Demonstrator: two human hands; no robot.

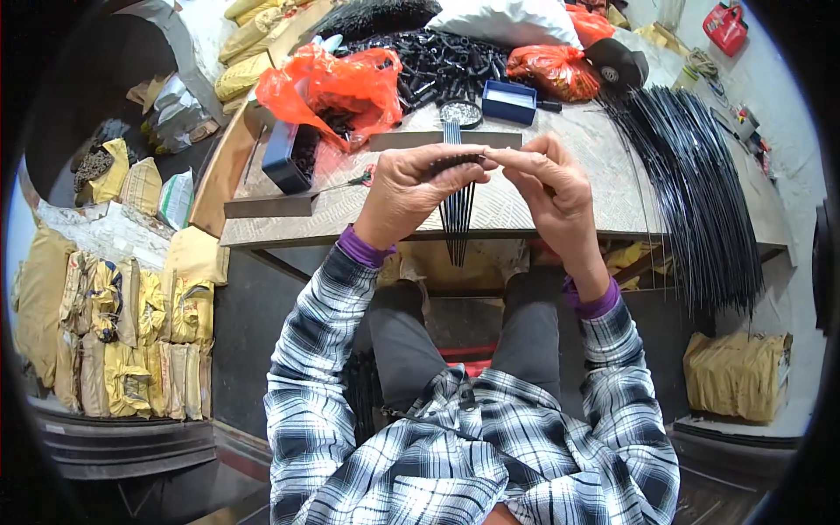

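Above the table's near edge, both my hands meet at chest height. My left hand (pixel 411 185) is closed, with a narrow dark piece with a notched edge (pixel 456 162) pinched between thumb and fingers. My right hand (pixel 553 182) comes in from the other side, its index fingertip and thumb pressed together at that piece's right end; whatever they pinch is too small to make out. Behind and below the hands, a bundle of thin black rods (pixel 456 214) lies on the table (pixel 577 188) and sticks out over its near edge. My hands hide part of it.
Many long black rods (pixel 691 184) hang over the table's right side. A round dish (pixel 461 114), a blue box (pixel 509 101), scissors (pixel 363 178) and an orange plastic bag (pixel 337 87) lie farther back, before a heap of black parts (pixel 446 61). Yellow wrapped bundles (pixel 140 341) are stacked left.
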